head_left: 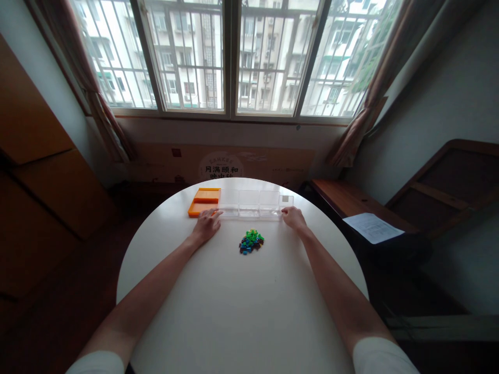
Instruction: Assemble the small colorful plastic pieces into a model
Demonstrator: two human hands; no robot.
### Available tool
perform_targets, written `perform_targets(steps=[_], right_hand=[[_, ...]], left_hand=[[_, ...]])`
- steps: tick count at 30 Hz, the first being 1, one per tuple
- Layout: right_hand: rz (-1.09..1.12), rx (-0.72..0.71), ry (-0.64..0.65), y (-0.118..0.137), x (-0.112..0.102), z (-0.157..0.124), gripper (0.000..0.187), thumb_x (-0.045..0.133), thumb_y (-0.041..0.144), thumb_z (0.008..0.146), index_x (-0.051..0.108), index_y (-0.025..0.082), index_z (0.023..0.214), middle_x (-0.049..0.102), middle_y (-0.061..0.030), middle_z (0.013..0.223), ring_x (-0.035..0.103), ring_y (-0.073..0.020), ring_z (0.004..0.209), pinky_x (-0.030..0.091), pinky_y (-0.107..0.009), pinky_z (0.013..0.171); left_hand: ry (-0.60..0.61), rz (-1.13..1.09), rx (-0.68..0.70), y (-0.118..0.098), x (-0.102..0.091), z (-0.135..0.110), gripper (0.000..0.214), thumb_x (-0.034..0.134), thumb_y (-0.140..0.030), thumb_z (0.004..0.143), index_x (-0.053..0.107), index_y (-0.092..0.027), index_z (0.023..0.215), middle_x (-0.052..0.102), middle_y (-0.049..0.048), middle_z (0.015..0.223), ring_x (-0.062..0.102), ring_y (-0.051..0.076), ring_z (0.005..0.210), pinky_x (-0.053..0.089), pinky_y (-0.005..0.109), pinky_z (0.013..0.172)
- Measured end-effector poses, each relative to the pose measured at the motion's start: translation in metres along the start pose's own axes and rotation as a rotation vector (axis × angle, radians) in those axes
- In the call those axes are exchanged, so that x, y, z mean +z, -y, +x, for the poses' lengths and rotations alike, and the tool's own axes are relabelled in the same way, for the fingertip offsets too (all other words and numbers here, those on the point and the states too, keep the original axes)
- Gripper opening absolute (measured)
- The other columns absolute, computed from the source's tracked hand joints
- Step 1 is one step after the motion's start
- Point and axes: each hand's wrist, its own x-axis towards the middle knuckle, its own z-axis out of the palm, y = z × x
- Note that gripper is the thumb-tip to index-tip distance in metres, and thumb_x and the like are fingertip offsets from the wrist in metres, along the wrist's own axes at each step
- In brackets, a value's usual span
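Observation:
A long clear plastic box (249, 203) with several compartments lies across the far side of the round white table (241, 301). My left hand (206, 224) rests at the box's left end, fingers curled against its corner. My right hand (293, 217) grips the box's right end with bent fingers. In front of the box, between my hands, lies a small heap of green, blue and dark little pieces (251, 242). An orange tray (204, 202) lies just left of the box, close to my left hand.
A small clear lid or container (286, 199) sits at the box's right end. A sheet of paper (373, 227) lies on a dark wooden bench to the right. Barred windows and curtains stand beyond the table. A wooden cupboard (35, 166) fills the left side.

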Motion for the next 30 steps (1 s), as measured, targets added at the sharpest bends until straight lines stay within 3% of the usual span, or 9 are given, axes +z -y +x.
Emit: perform_targets(steps=[4, 8, 11, 13, 18, 22, 24, 30], right_hand=[[-0.072, 0.048, -0.137, 0.007, -0.002, -0.003, 0.028, 0.046, 0.022, 0.078, 0.066, 0.015, 0.096, 0.06, -0.0127, 0.097, 0.056, -0.0213, 0.088, 0.041, -0.028, 0.08], [-0.005, -0.105, -0.24, 0.027, 0.0, -0.02, 0.031, 0.039, 0.027, 0.085, 0.065, 0.013, 0.093, 0.057, -0.0122, 0.092, 0.054, -0.0206, 0.087, 0.04, -0.029, 0.081], [0.149, -0.392, -0.139, 0.044, 0.007, -0.043, 0.033, 0.039, 0.036, 0.086, 0.063, 0.015, 0.096, 0.056, -0.0108, 0.095, 0.053, -0.0212, 0.092, 0.04, -0.033, 0.085], [0.216, -0.491, -0.066, 0.054, 0.014, -0.061, 0.041, 0.043, 0.043, 0.083, 0.056, 0.015, 0.11, 0.054, -0.0123, 0.107, 0.05, -0.0227, 0.102, 0.037, -0.035, 0.091], [0.17, -0.46, 0.136, 0.076, 0.032, -0.102, 0.083, 0.049, 0.062, 0.07, 0.028, 0.014, 0.134, 0.034, -0.0181, 0.134, 0.029, -0.0306, 0.124, 0.025, -0.042, 0.101], [0.101, -0.421, 0.129, 0.097, 0.046, -0.116, 0.1, 0.053, 0.067, 0.062, 0.019, 0.011, 0.138, 0.021, -0.0197, 0.141, 0.016, -0.034, 0.13, 0.016, -0.044, 0.104], [0.073, -0.389, 0.096, 0.107, 0.052, -0.115, 0.098, 0.052, 0.067, 0.064, 0.021, 0.009, 0.137, 0.022, -0.0213, 0.14, 0.016, -0.0346, 0.129, 0.015, -0.044, 0.105], [0.02, -0.395, 0.041, 0.128, 0.061, -0.098, 0.061, 0.039, 0.053, 0.081, 0.038, 0.014, 0.128, 0.033, -0.0147, 0.136, 0.023, -0.0272, 0.128, 0.016, -0.04, 0.104]], left_hand=[[0.008, 0.003, -0.007, -0.001, -0.001, 0.0, 0.037, 0.046, -0.022, 0.079, 0.052, -0.023, 0.116, 0.05, 0.0071, 0.122, 0.045, 0.025, 0.111, 0.03, 0.044, 0.097], [-0.002, 0.004, -0.014, -0.002, -0.003, 0.0, 0.036, 0.046, -0.024, 0.08, 0.052, -0.023, 0.115, 0.049, 0.0068, 0.123, 0.042, 0.025, 0.113, 0.029, 0.044, 0.098], [-0.02, 0.002, -0.018, -0.003, -0.004, 0.0, 0.036, 0.045, -0.024, 0.081, 0.051, -0.024, 0.115, 0.048, 0.0062, 0.124, 0.04, 0.024, 0.115, 0.028, 0.043, 0.1], [-0.03, 0.005, -0.014, -0.003, -0.004, 0.0, 0.035, 0.044, -0.025, 0.081, 0.051, -0.024, 0.116, 0.047, 0.0062, 0.124, 0.04, 0.024, 0.115, 0.028, 0.042, 0.1], [-0.035, 0.008, 0.001, -0.003, -0.004, 0.001, 0.034, 0.042, -0.026, 0.083, 0.051, -0.023, 0.115, 0.048, 0.0066, 0.122, 0.041, 0.023, 0.113, 0.028, 0.04, 0.1], [-0.041, 0.023, 0.006, -0.001, -0.003, 0.0, 0.034, 0.043, -0.025, 0.082, 0.051, -0.022, 0.115, 0.048, 0.0071, 0.121, 0.041, 0.024, 0.113, 0.029, 0.041, 0.099], [-0.041, 0.018, 0.011, 0.0, -0.001, 0.0, 0.034, 0.044, -0.024, 0.081, 0.052, -0.022, 0.114, 0.049, 0.0073, 0.12, 0.042, 0.024, 0.112, 0.029, 0.041, 0.099], [-0.071, -0.012, 0.058, 0.004, 0.003, 0.001, 0.033, 0.047, -0.02, 0.078, 0.054, -0.019, 0.111, 0.052, 0.0092, 0.113, 0.045, 0.023, 0.107, 0.035, 0.039, 0.095]])
